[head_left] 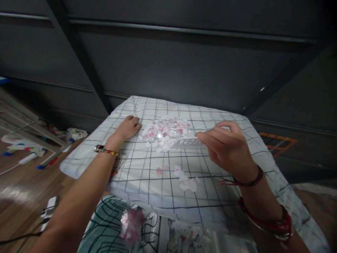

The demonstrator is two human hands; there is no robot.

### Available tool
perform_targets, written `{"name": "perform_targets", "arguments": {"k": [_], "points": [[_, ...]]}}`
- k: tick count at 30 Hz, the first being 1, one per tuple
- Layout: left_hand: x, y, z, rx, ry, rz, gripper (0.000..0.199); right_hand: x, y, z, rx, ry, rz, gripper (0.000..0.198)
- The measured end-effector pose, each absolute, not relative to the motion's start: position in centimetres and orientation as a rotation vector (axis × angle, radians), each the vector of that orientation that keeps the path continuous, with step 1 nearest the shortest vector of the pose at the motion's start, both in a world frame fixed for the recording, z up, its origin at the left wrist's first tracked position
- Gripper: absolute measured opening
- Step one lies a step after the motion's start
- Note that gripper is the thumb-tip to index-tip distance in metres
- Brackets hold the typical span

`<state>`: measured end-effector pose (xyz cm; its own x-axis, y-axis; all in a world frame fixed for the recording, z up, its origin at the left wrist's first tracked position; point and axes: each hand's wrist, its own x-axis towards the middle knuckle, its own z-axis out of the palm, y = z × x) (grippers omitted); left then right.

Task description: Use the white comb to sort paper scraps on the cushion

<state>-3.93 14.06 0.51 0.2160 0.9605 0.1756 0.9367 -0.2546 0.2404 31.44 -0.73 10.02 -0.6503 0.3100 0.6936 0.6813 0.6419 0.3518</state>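
Note:
My right hand (226, 146) pinches a white slotted plastic piece (188, 142) with a row of holes along it. Its far end touches or hangs just over the near right side of a pile of paper scraps (165, 131), white and pink, on the table. To the left of that pile, my left hand (129, 127) rests on the checked tablecloth (147, 161), fingers loosely bent and thumb apart, with nothing in it. A smaller group of paper scraps (188, 181) lies nearer to me.
Below the table's front edge are a bag of pink scraps (131, 225) on green patterned cloth and a clear container of scraps (184, 239). A dark panelled wall (168, 63) stands behind the table. A metal rack (31, 119) and power strip (50, 207) are at left.

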Motion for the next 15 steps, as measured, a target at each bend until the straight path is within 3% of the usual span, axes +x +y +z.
{"name": "perform_targets", "arguments": {"k": [15], "points": [[-3.96,13.87,0.66,2.388,1.85,0.423,0.049,31.53,-0.98,9.87,-0.779,-2.294,-0.703,0.034]]}}
